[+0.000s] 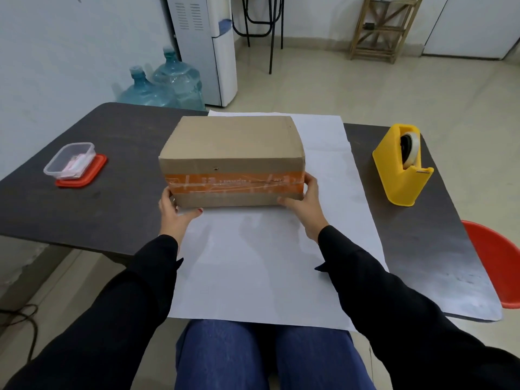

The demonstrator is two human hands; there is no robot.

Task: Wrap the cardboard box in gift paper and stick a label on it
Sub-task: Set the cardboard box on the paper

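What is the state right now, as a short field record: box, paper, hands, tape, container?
box: brown cardboard box with an orange tape band, unwrapped, standing on the paper's far half
paper: white sheet of gift paper, flat on the dark table, near edge overhanging
hands: left hand grips the box's near left corner; right hand grips its near right corner
tape: yellow plastic tape dispenser, right of the paper
container: clear plastic container on a red lid, left; contents unclear

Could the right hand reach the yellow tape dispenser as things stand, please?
Probably yes: only bare paper and table lie between the right hand and the tape dispenser, though it must release the box first.
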